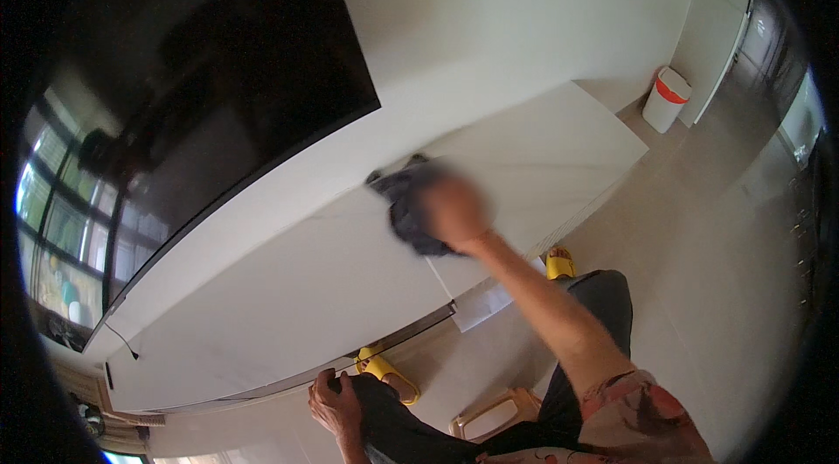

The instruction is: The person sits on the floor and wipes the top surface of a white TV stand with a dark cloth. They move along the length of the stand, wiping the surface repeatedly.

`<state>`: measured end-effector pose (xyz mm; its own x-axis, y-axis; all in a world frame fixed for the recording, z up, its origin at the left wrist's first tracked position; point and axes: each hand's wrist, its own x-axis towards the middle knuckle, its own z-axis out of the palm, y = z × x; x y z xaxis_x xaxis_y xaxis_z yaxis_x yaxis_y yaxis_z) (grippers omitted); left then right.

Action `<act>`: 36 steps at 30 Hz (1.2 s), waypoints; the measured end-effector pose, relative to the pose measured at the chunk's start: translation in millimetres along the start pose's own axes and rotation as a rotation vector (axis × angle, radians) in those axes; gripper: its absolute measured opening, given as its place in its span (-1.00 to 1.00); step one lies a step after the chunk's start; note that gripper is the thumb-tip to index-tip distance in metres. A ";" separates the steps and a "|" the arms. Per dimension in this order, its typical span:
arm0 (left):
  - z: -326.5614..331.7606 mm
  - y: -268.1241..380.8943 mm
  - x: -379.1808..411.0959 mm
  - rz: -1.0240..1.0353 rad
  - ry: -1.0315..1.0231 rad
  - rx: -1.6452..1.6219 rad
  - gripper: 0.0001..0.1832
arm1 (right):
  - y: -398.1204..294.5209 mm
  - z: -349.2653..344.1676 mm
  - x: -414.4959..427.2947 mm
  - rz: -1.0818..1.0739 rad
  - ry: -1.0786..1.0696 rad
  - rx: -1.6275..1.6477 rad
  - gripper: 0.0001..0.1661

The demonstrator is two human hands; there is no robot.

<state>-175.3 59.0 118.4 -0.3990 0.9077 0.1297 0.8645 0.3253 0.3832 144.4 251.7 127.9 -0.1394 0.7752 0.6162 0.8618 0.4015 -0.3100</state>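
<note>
A crumpled dark cloth (403, 218) lies on the white top of a long, low cabinet (295, 307), close to the wall. My right hand (459, 208) is on the cloth with the arm stretched forward. It appears to grip the cloth, though a blur hides the fingers. Down at the cabinet's front edge, my left hand (335, 402) rests over my bent left knee. Its fingers are slightly apart and nothing is in them.
A large dark television screen (249, 71) is above the cabinet. A black cable (124, 341) hangs onto its left end. Below me is a plastic stool (495, 418); yellow slippers (393, 379) are on my feet. A white bin (665, 107) stands at the far right.
</note>
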 end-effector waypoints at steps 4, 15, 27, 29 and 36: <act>3.2 -8.4 0.4 -0.014 0.021 -0.026 -0.75 | 104.1 -66.4 -16.4 0.229 -0.053 -0.204 -0.59; -4.1 -19.3 -3.2 0.021 0.029 0.041 -0.77 | 154.5 -71.3 18.2 0.726 -0.237 -0.399 -0.68; -15.3 32.3 -1.7 0.015 -0.086 0.037 -0.68 | -74.1 84.6 25.6 -0.110 -0.135 0.184 -0.51; -13.2 36.0 -2.3 0.038 -0.082 0.051 -0.68 | -56.3 74.9 20.2 -0.127 -0.184 0.200 -0.62; -21.9 45.1 -1.2 0.000 -0.111 0.055 -0.70 | 101.8 -22.5 12.2 -0.023 -0.037 -0.008 -0.64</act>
<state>-142.6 66.8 155.5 -0.3658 0.9303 0.0264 0.8811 0.3370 0.3319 241.4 291.0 120.2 -0.1774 0.7834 0.5956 0.8622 0.4155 -0.2897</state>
